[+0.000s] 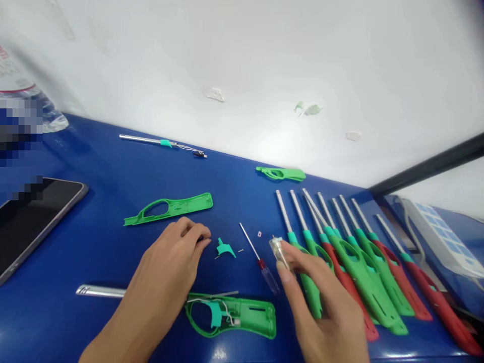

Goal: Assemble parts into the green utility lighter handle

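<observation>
My left hand (166, 272) rests on the blue table (94, 242) with its fingertips pinched together on something tiny, just left of a small teal trigger piece (226, 248). My right hand (321, 307) holds a small clear plastic part (278, 249) between thumb and fingers. Below the hands lies an opened green lighter half (232, 315) with a teal trigger, wires and a metal tube (100, 291). A small red-handled screwdriver (260, 259) lies between the hands. An empty green shell half (170, 207) lies above my left hand.
Several assembled green and red long-neck lighters (363, 262) lie in a row at the right. A green shell piece (282, 174) and a metal tube with wires (162, 142) lie farther back. A tablet (34, 222) sits at the left, a white power strip (438, 237) at the right.
</observation>
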The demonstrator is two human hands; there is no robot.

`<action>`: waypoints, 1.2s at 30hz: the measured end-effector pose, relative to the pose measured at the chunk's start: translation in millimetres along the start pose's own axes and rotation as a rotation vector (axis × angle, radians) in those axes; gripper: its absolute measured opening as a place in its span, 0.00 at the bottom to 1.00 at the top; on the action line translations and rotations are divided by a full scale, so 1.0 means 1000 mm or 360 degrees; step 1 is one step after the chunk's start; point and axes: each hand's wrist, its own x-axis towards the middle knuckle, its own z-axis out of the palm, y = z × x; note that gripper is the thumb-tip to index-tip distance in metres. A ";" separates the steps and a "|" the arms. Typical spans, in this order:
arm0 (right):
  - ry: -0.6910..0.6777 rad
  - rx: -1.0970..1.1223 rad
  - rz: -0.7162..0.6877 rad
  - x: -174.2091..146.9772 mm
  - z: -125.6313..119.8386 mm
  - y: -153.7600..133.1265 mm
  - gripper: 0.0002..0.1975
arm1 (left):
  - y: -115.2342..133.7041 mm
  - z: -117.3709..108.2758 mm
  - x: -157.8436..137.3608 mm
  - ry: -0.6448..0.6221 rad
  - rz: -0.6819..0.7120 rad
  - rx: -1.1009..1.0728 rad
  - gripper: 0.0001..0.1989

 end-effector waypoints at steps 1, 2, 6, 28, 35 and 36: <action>-0.0010 0.0029 0.0015 -0.001 0.000 -0.001 0.12 | 0.001 0.000 0.001 -0.0017 0.0001 -0.0015 0.16; -0.0018 0.0057 0.0040 -0.002 0.000 -0.002 0.12 | 0.001 -0.001 0.001 -0.0025 -0.0001 -0.0026 0.16; -0.0045 0.0204 0.0153 -0.005 0.000 -0.006 0.12 | 0.002 -0.005 -0.001 0.0034 -0.0020 -0.0066 0.16; -0.0283 0.0637 0.0154 -0.027 0.017 -0.018 0.17 | 0.031 -0.033 -0.025 -0.0002 0.0248 -0.0649 0.14; -0.0277 0.0718 0.0115 -0.029 0.020 -0.017 0.19 | 0.036 -0.031 -0.028 0.0132 0.0122 -0.0730 0.09; -0.0281 0.0735 0.0110 -0.029 0.020 -0.016 0.21 | 0.036 -0.030 -0.029 0.0142 0.0097 -0.0738 0.10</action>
